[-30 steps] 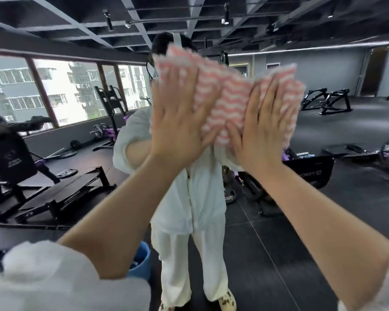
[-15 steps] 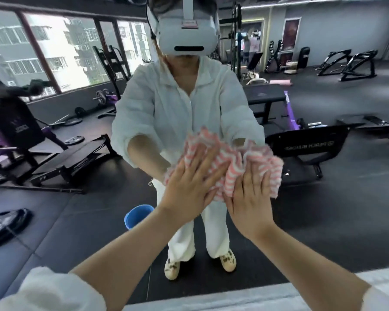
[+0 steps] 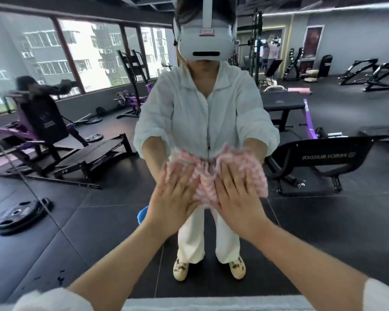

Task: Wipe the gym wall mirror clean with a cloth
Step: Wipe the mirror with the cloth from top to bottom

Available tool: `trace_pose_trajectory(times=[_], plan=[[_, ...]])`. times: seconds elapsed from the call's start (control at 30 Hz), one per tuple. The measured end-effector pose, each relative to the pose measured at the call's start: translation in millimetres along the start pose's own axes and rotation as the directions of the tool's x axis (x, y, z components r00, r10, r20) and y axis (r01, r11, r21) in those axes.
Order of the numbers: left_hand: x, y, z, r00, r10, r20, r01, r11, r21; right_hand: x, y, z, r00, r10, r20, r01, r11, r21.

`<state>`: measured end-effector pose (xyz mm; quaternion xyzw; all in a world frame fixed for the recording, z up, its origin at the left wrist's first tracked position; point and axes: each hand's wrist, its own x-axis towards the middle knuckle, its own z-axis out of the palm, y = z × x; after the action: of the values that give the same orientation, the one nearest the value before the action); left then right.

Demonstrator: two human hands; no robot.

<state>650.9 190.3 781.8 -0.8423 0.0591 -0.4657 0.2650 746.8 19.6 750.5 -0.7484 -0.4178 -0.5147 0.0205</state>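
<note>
The pink-and-white striped cloth [image 3: 213, 176] lies bunched against the wall mirror [image 3: 99, 216], low in the middle of the view, at about waist height of the person's reflection [image 3: 202, 113]. Both hands press it flat to the glass. The left hand [image 3: 175, 203] covers the cloth's left part, fingers straight and slightly spread, pointing upward. The right hand [image 3: 236, 198] lies just beside it on the right part, fingers likewise straight and spread. Neither hand curls round the fabric. Both forearms are bare, with white sleeves pushed back toward the elbows. The reflection wears a white headset [image 3: 204, 41], a white zip jacket and white trousers. A blue bucket [image 3: 142, 215] shows partly behind the left wrist. Reflected further out are a weight plate [image 3: 20, 215] on the dark floor at left, purple and black gym machines [image 3: 43, 131], a black bench pad [image 3: 323, 157] with mirrored lettering at right, and large windows [image 3: 81, 55].
</note>
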Motion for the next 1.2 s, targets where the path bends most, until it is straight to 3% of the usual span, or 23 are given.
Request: trace_pose_trajectory(times=[0.1, 0.23, 0.47, 0.6, 0.7, 0.83, 1.0, 1.1, 1.2], plan=[[47.1, -48.6, -16.2, 0.992, -0.106, -0.071, 0.109, 0.993, 0.04, 82.3, 17.8, -24.5, 0.98, 0.121, -0.16, -0.121, 0.993, 0.011], [78.5, -85.8, -33.1, 0.98, -0.16, -0.121, 0.16, 0.987, -0.01, 143.4, 29.0, -49.8, 0.956, 0.211, -0.204, -0.215, 0.977, 0.003], [-10.8, -53.3, 9.0, 0.997, -0.081, 0.008, 0.081, 0.997, -0.001, 70.4, -16.1, -5.5, 0.99, -0.078, -0.121, 0.07, 0.995, -0.068], [-94.3, -16.9, 22.3, 0.97, -0.008, 0.244, 0.013, 1.0, -0.02, -2.5, -52.0, 19.3, 0.95, -0.307, 0.05, 0.31, 0.949, -0.051], [-122.2, 0.9, 10.9, 0.914, -0.059, 0.401, 0.093, 0.993, -0.067, -18.6, -65.1, 25.5, 0.91, -0.396, 0.121, 0.406, 0.911, -0.078], [-116.2, -23.6, 3.0, 0.933, -0.214, 0.29, 0.228, 0.973, -0.018, 29.0, -64.0, 22.0, 0.892, -0.451, 0.026, 0.451, 0.883, -0.128], [-75.0, -101.1, -9.0, 0.919, -0.381, 0.104, 0.387, 0.921, -0.037, 138.8, -82.5, -10.4, 0.956, -0.239, -0.168, 0.239, 0.971, -0.021], [-74.1, -111.3, -8.3, 0.889, -0.438, 0.135, 0.451, 0.889, -0.083, 159.2, -102.1, -10.6, 0.971, -0.132, -0.197, 0.127, 0.991, -0.038], [-116.7, -86.6, 5.3, 0.872, -0.428, 0.24, 0.451, 0.891, -0.049, 125.0, -129.6, 10.2, 0.95, -0.294, -0.105, 0.279, 0.95, -0.137]])
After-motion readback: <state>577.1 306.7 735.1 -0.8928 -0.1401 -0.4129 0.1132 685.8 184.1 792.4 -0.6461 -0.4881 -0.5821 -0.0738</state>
